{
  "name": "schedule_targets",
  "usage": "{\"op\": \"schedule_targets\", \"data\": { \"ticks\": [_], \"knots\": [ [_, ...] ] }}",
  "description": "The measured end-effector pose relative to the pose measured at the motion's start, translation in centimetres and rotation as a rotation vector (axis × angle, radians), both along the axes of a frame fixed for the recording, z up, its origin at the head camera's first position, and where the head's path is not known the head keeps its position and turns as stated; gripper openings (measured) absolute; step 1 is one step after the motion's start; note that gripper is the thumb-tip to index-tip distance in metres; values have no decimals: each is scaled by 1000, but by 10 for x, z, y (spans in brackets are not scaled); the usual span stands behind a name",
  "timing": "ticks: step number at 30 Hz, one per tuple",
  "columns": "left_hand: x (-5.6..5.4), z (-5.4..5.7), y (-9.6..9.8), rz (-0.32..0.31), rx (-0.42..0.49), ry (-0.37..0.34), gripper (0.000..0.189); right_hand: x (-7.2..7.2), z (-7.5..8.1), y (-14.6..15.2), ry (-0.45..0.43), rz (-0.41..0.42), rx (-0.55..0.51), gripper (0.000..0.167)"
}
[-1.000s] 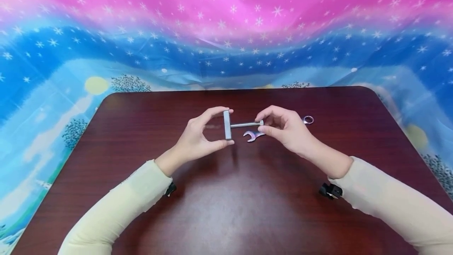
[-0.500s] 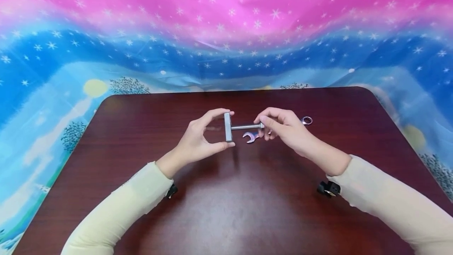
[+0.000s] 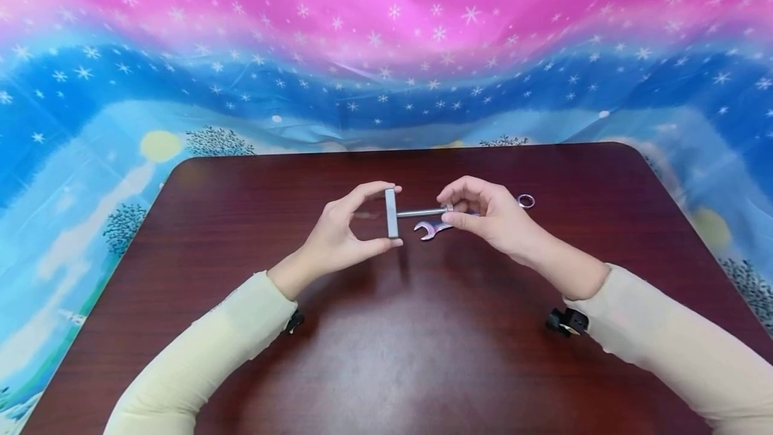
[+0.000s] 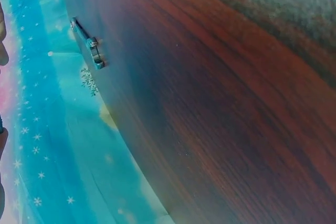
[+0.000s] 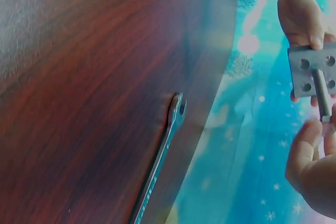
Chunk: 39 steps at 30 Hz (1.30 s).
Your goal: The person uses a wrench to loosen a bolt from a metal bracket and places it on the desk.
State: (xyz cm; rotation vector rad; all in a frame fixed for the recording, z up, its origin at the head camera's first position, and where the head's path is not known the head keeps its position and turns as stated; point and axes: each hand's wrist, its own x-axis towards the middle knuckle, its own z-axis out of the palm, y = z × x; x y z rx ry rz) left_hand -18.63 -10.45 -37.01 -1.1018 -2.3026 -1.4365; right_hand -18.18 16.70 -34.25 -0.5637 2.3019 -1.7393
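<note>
A flat square metal plate point(image 5: 314, 72) with holes near its corners is held up over the table, seen edge-on in the head view. My left hand point(image 3: 338, 233) grips its opposite edges between thumb and fingers. From the middle of the plate a long bolt point(image 3: 421, 212) sticks out to the right, roughly level. My right hand point(image 3: 492, 223) pinches the bolt's head with thumb and fingertips. Below and behind the right hand, a combination wrench point(image 3: 430, 229) lies on the table, its middle hidden by that hand in the head view.
The dark wood table point(image 3: 386, 354) has rounded far corners. A pink and blue snowflake-printed cloth point(image 3: 386, 86) hangs behind it and down its sides. The wrench's ring end point(image 3: 526, 202) points to the far right.
My right thumb rolled up over the bolt head, then came back down below it. The left hand keeps the plate in nearly the same place. The wrench has not moved.
</note>
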Motion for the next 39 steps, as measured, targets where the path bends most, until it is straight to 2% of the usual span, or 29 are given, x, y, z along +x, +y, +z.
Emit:
{"op": "schedule_targets", "data": {
  "ticks": [6,12,15,17,20,23,27,31,36,39],
  "knots": [
    [1,1,0,-2,10,-6,75,-2,-2,3,-94,10,-7,20],
    [2,2,1,0,14,2,75,-3,2,0,-115,-9,-54,14],
    [1,2,0,1,16,10,75,-3,3,-2,-88,-31,-45,10],
    [1,2,0,5,15,12,75,-2,2,-2,-37,-44,-36,9],
    [1,2,0,10,5,5,75,0,1,-3,43,-52,-5,16],
    [2,1,-1,15,1,-4,74,2,0,-4,72,-39,28,22],
    [2,0,-3,24,8,4,74,0,1,-4,3,-25,56,21],
    [2,1,-2,18,14,10,75,-1,2,-2,-71,-14,17,19],
    [4,2,-2,11,14,5,75,-1,3,-5,-107,-29,-40,16],
    [4,2,-2,12,17,3,75,-1,2,-6,-90,-42,-49,12]
  ]
}}
